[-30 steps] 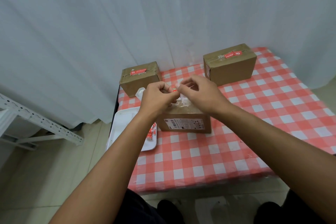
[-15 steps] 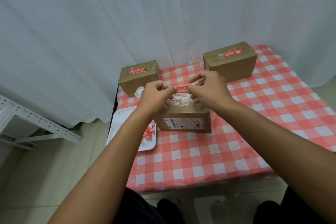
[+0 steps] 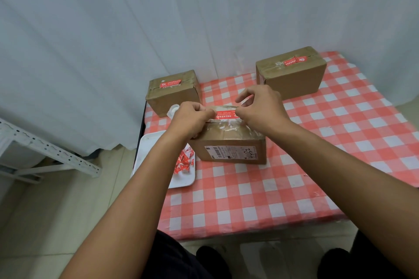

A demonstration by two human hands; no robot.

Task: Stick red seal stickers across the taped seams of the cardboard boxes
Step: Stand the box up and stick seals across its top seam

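Observation:
A red seal sticker [image 3: 226,116] is stretched flat between my two hands, just over the far top edge of the near cardboard box [image 3: 229,142]. My left hand [image 3: 191,118] pinches the sticker's left end; my right hand [image 3: 260,108] pinches its right end with the other fingers raised. The box has glossy tape on top and a white shipping label on its front. Two more boxes stand behind: one at the back left [image 3: 173,93] and one at the back right [image 3: 292,72], each with a red sticker across its taped seam.
A white tray [image 3: 158,161] with several loose red stickers [image 3: 184,161] lies at the table's left edge. The table carries a red-and-white checked cloth [image 3: 294,165]. White curtain hangs behind; a white metal rack [image 3: 45,149] stands on the floor to the left.
The sticker was bunched between my fingertips; my hands have drawn apart and lowered, so it now spans flat just above the near box's top.

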